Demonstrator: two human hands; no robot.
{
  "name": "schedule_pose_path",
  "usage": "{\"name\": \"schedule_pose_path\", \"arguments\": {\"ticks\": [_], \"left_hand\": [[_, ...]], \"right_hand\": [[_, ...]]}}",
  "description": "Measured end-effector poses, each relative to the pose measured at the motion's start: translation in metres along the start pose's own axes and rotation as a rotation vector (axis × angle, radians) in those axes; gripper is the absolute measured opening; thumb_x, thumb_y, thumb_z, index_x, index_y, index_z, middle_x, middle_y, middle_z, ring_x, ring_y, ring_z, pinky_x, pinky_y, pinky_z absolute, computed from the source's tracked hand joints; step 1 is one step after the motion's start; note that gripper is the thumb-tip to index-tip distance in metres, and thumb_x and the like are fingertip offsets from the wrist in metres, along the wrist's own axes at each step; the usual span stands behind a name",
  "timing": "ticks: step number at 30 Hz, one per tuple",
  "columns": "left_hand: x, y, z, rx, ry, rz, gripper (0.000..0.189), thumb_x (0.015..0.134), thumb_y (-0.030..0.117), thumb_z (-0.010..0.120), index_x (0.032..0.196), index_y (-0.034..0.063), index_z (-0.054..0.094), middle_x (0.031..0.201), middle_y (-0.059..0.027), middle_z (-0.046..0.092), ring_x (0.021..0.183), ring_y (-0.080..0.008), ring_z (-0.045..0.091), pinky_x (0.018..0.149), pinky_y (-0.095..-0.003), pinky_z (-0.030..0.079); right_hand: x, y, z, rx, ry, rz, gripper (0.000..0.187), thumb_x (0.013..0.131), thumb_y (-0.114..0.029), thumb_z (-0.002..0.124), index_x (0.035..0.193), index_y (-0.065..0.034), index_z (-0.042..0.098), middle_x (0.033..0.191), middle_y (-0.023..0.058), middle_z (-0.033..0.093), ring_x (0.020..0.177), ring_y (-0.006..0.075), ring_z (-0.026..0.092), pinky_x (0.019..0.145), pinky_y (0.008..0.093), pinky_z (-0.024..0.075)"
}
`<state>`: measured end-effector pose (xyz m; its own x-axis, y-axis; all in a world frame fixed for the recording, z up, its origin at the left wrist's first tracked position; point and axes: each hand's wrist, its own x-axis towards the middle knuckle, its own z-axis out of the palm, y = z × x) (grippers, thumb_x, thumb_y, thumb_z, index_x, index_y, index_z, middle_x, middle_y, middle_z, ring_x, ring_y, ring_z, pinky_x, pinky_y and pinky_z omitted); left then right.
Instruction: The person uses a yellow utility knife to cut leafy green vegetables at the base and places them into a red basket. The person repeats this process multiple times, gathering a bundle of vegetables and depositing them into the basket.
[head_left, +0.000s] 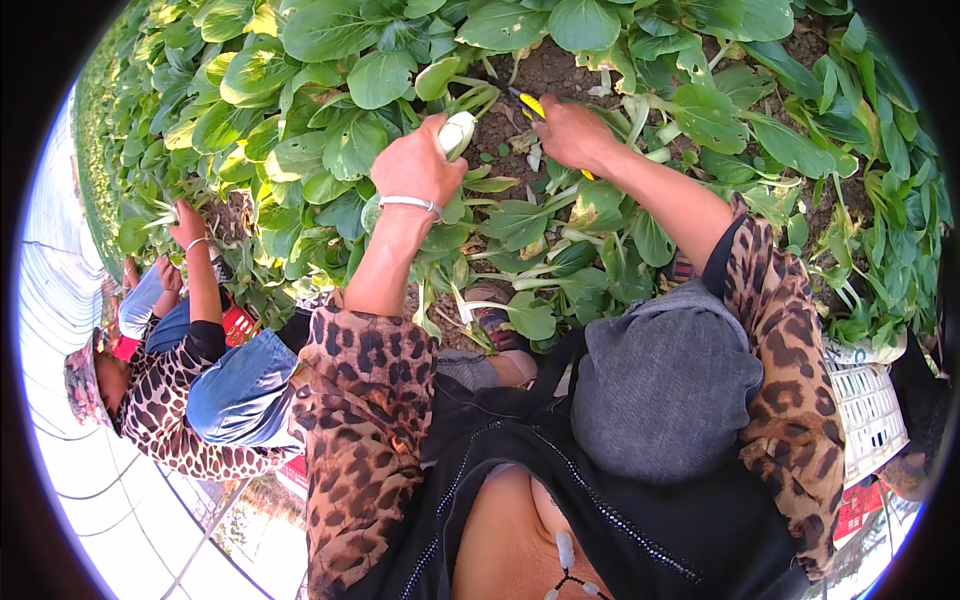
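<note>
My left hand (420, 161) grips a head of bok choy (456, 133), its pale cut base facing up towards me. Green stalks (480, 96) extend from beyond that fist towards the soil. In my right hand (574, 133) is a yellow-handled cutting tool (532, 103); its dark blade end points towards these stalks. The fingers hide much of the tool, so its exact kind is unclear. Between the two hands shows bare brown soil (510, 139) with scraps of leaf. Loose leaves (521, 221) and stalks lie just below my hands, close to my shoe (491, 311).
Dense leafy plants (360, 45) fill the bed ahead and to both sides. On the left a co-worker (187, 405) crouches, holding a plant, near a red crate (238, 324). A white plastic crate (870, 412) stands at my right, with red crate plastic (859, 510) below it.
</note>
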<state>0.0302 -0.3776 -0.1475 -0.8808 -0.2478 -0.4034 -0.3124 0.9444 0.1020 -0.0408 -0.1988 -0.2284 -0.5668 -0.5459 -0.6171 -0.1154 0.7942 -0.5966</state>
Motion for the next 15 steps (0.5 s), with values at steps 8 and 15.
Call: {"name": "schedule_pose_path", "arguments": {"ticks": [8, 15], "left_hand": [[-0.016, -0.026, -0.035, -0.836, -0.140, -0.097, 0.038, 0.061, 0.009, 0.075, 0.097, 0.0044, 0.063, 0.079, -0.0061, 0.066, 0.068, -0.0128, 0.061, 0.065, -0.0260, 0.049], [-0.081, -0.018, -0.060, -1.505, -0.395, -0.183, 0.031, 0.066, -0.003, 0.072, 0.094, 0.0033, 0.061, 0.087, -0.0013, 0.062, 0.077, -0.0106, 0.058, 0.073, -0.0248, 0.047]], "right_hand": [[-0.041, 0.014, 0.000, 0.431, -0.118, -0.067, 0.032, 0.082, -0.019, 0.060, 0.105, 0.0005, 0.052, 0.086, 0.0112, 0.061, 0.069, 0.0190, 0.060, 0.065, 0.0343, 0.0479], [-0.077, -0.004, -0.038, 1.379, -0.217, -0.295, 0.057, 0.072, -0.004, 0.066, 0.124, -0.0046, 0.045, 0.104, 0.0103, 0.061, 0.052, 0.0072, 0.054, 0.049, 0.0185, 0.0477]]}}
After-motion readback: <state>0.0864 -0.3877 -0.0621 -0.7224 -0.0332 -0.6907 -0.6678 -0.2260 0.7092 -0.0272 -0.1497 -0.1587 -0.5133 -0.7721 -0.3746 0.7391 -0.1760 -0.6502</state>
